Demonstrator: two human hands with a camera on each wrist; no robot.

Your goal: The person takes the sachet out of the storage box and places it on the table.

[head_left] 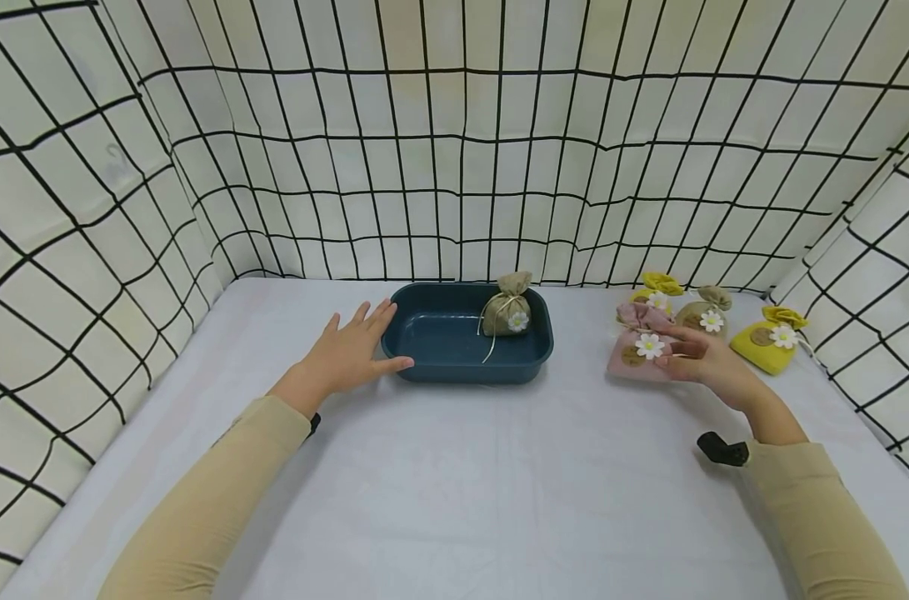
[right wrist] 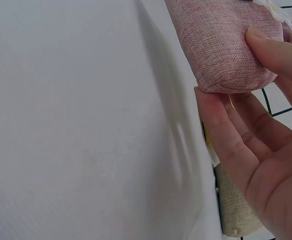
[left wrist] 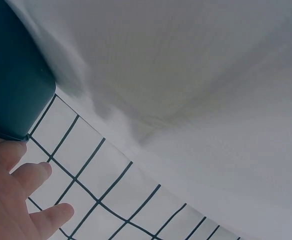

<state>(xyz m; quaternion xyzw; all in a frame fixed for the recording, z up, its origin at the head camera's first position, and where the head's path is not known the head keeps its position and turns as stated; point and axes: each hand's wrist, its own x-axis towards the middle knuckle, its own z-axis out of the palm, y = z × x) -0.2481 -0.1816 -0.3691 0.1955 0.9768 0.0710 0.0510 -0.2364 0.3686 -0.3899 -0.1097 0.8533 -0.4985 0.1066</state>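
Note:
A pink drawstring pouch [head_left: 625, 360] with a white daisy is pinched at its right side by my right hand [head_left: 705, 364]. Seen from the right wrist, the thumb presses the front of the pink pouch [right wrist: 221, 45] while the other fingers lie behind and under it. My left hand [head_left: 351, 354] has its fingers spread against the left end of a dark blue-green basin [head_left: 469, 372]. The left wrist view shows the fingertips at the rim of the basin [left wrist: 16, 75]. Inside that basin, at its right, a beige drawstring pouch [head_left: 505, 315] sits upright.
Behind the pink pouch are a yellow pouch [head_left: 662, 283] and a beige pouch [head_left: 715, 297]. Another yellow pouch [head_left: 765, 348] lies farther right. A white cloth [head_left: 499, 492] covers the table. Black grid panels [head_left: 461, 167] backed with white stand around the back and sides.

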